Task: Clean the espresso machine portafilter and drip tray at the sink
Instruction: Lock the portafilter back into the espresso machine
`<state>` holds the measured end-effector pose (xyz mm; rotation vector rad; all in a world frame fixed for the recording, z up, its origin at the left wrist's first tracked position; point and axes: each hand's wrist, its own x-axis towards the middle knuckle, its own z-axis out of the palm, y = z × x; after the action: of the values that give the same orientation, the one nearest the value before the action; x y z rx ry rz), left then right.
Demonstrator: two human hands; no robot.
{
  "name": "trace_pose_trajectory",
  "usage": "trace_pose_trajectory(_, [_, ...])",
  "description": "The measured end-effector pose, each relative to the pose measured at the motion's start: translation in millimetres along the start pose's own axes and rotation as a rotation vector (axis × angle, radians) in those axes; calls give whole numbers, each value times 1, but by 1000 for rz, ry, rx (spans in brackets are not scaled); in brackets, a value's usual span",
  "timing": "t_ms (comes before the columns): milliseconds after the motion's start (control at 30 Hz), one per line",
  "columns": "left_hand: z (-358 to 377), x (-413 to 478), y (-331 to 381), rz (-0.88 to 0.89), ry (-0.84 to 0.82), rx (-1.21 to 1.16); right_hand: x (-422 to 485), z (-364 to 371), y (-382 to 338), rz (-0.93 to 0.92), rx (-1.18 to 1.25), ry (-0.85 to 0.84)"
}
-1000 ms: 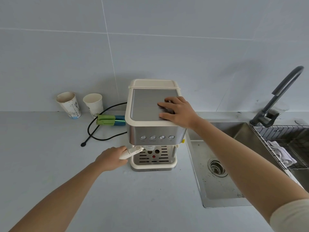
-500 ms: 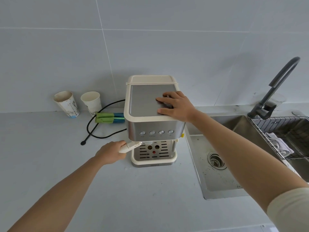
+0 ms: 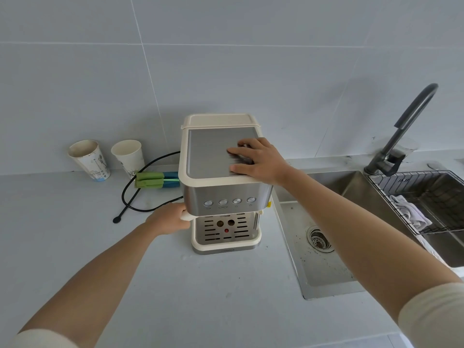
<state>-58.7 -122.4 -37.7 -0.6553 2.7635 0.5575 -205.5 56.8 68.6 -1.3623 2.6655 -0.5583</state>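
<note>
While my left hand point(image 3: 170, 219) grips the portafilter handle point(image 3: 187, 216) and my right hand point(image 3: 258, 159) presses flat on the machine point(image 3: 211, 151), a jerk could tip it; the drip tray point(image 3: 226, 237) sits just right of my left fingers point(image 3: 181, 224).

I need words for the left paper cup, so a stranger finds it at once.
Look left of the espresso machine, along the wall. Two paper cups stand there. Take the outer cup, with a blue base; its neighbour shows none.

Left hand point(image 3: 168, 219) grips portafilter point(image 3: 187, 217), right hand point(image 3: 258, 159) flat
</note>
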Motion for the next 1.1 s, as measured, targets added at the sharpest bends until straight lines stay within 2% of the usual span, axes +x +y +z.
trace_pose_trajectory(667, [-13,-7,5,-7,7,-6,1,0,0,-7,-6,-10])
trace_pose_trajectory(1000, [11,-21,18,-142,20,-231,1,0,0,4,8,-4])
trace_pose_trajectory(1100, [9,-20,18,-165,-31,-308,1,1,0,13,16,3])
